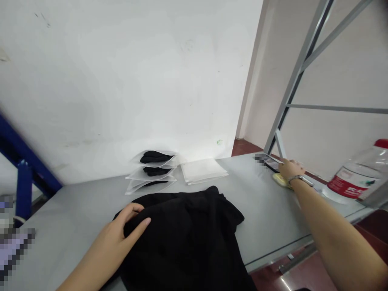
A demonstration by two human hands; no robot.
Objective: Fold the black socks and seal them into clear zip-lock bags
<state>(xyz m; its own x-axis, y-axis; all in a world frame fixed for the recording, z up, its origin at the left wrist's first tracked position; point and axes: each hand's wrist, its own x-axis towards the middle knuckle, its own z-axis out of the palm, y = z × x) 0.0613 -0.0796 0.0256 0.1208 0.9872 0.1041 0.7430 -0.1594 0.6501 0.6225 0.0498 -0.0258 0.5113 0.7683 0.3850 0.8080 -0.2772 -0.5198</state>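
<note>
A black garment [188, 238] lies bunched on the grey table [269, 218], its lower part running out of the frame. My left hand [121, 234] grips its left edge, with the cloth between thumb and fingers. Far to the right, my right hand [291, 169] is at a phone [273, 163] lying by the table's back edge; its fingertips are too small to make out. A yellow object [281, 180] sits just under that hand. Behind the garment, black folded items [156, 157] show in stacked frosted zip bags [136, 184]. Beside them lie flat white bags [204, 170].
A large bottle with a red label [348, 184] stands at the right end of the table. Grey metal framing [298, 76] rises behind it. A blue post [24, 190] is at the left, and a white board [136, 81] backs the table.
</note>
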